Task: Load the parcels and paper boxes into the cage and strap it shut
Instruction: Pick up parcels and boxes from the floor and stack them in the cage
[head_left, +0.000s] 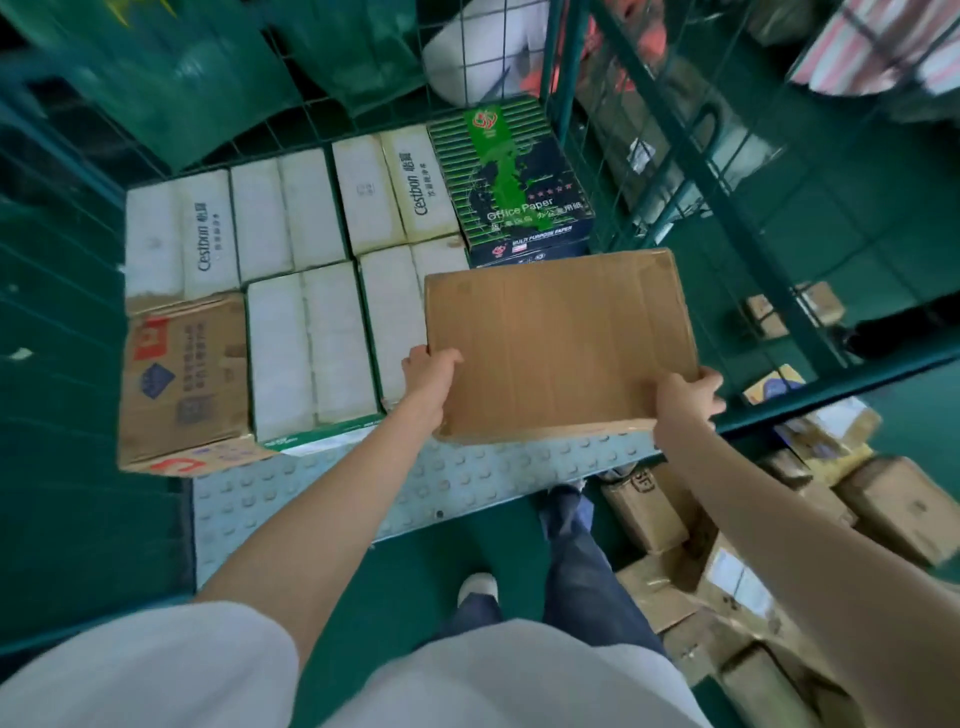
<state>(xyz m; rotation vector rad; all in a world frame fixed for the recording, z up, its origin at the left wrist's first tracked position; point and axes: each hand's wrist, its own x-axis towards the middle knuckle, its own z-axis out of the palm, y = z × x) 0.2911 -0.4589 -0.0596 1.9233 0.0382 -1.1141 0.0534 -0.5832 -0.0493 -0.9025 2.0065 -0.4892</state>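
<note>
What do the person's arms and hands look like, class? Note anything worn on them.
Both the left hand and right hand are bare: no gloves, and no watch, ring or bracelet shows. The forearms are uncovered up to a loose, off-white short sleeve on the left arm; the right arm's sleeve is out of view.

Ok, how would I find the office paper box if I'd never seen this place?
Look into the green wire cage at the boxes packed on its floor. In the far right corner, next to the white Cestbon boxes, sits the office paper box. It alone is dark with green stripes and a green picture; its neighbours are white.
</note>
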